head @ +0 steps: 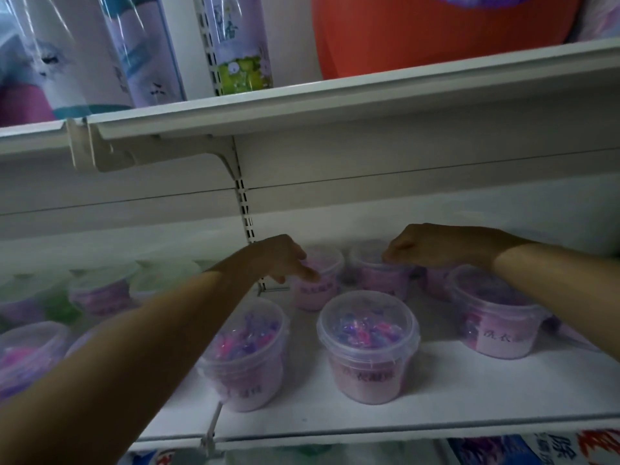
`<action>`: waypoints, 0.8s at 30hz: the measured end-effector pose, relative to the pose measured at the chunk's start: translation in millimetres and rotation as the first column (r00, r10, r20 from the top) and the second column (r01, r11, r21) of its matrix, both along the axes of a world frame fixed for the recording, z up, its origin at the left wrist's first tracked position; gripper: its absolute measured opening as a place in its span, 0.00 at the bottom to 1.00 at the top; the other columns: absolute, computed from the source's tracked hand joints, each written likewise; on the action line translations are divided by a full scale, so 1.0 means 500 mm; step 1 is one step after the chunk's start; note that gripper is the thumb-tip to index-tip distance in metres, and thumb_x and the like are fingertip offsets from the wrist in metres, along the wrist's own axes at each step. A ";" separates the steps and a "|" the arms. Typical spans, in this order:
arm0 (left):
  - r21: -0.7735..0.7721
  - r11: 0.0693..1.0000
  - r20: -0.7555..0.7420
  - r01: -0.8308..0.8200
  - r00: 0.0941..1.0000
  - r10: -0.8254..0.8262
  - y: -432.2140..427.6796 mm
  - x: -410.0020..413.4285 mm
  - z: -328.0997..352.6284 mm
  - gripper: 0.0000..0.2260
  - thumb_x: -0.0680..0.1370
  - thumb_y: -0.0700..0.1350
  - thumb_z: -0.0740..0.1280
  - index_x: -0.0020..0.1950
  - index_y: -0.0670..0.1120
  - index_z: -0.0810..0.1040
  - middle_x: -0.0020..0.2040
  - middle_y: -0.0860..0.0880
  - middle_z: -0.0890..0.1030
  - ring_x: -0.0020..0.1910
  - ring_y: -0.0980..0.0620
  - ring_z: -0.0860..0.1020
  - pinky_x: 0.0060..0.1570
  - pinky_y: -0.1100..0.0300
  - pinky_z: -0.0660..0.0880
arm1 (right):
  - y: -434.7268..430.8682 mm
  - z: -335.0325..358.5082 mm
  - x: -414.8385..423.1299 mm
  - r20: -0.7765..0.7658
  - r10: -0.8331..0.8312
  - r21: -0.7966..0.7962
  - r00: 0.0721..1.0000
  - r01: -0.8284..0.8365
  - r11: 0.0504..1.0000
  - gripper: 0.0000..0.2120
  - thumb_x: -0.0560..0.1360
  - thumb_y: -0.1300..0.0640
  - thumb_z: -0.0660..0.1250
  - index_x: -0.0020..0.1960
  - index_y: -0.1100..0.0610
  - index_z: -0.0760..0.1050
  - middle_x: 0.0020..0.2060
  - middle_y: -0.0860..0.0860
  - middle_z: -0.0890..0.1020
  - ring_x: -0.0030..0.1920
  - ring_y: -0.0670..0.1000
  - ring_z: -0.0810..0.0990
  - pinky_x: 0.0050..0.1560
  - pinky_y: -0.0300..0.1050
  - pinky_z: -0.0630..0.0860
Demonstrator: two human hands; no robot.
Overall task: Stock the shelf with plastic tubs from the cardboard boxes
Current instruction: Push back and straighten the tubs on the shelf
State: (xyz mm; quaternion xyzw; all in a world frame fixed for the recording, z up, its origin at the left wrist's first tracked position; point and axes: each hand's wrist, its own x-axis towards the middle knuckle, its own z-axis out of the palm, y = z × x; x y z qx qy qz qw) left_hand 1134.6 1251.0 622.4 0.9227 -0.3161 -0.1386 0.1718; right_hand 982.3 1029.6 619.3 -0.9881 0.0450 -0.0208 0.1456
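Head view, tubs (368,344), pink labels (365,375), Chinese writing blurred

Tall clear-wrapped white and teal packs (50,62) are standing on the upper white shelf board (335,102), beside a lilac wrapped pack (144,52) and a purple pack with a green flowered panel (238,45). A big rounded orange pack (436,31) is sitting further right. Blue and red printed bags (553,448) are showing along the bottom edge.
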 end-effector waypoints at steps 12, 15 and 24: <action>-0.114 0.993 0.145 0.030 0.989 -0.014 0.043 -0.040 -0.005 0.28 0.74 0.60 0.68 0.72 0.52 0.68 0.72 0.48 0.68 0.66 0.47 0.72 0.61 0.58 0.68 | 0.033 0.000 -0.025 0.051 -0.083 -0.058 0.995 0.086 0.995 0.15 0.79 0.50 0.61 0.62 0.54 0.77 0.63 0.50 0.77 0.63 0.53 0.75 0.66 0.45 0.67; -0.155 0.987 0.188 0.041 0.982 -0.011 0.090 -0.090 0.004 0.24 0.75 0.59 0.67 0.69 0.55 0.70 0.70 0.49 0.71 0.66 0.49 0.72 0.61 0.59 0.67 | 0.062 -0.005 -0.048 0.223 -0.064 -0.017 0.973 0.070 0.997 0.16 0.78 0.51 0.63 0.65 0.50 0.74 0.65 0.50 0.74 0.64 0.53 0.72 0.66 0.44 0.67; -0.200 0.979 0.299 -0.031 0.950 0.091 0.273 -0.233 -0.002 0.23 0.74 0.62 0.64 0.67 0.55 0.74 0.66 0.49 0.77 0.60 0.47 0.76 0.60 0.55 0.71 | 0.202 -0.010 -0.179 0.251 0.195 -0.110 0.948 -0.173 0.979 0.20 0.72 0.34 0.60 0.56 0.43 0.78 0.55 0.42 0.78 0.53 0.44 0.76 0.57 0.49 0.74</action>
